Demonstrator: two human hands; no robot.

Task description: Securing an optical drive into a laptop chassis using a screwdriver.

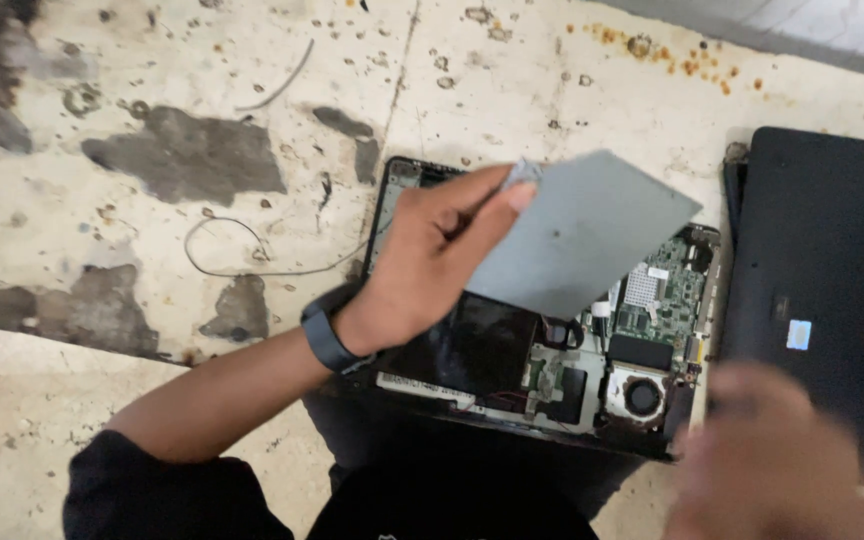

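My left hand [430, 262] grips a flat grey rectangular drive [582, 235] by its left edge and holds it tilted above an opened laptop base [552, 385]. The base lies on the floor with its green circuit board [662, 292], round cooling fan [641, 396] and black battery area exposed. A dark band sits on my left wrist [328, 335]. My right hand [767, 465] is blurred at the bottom right, near the base's right corner; I cannot tell whether it holds anything.
A black laptop cover [822, 270] lies to the right of the base. The floor [152, 250] is stained and worn, with a thin loose wire [242, 262] to the left. A grey wall edge [802, 30] runs along the top right.
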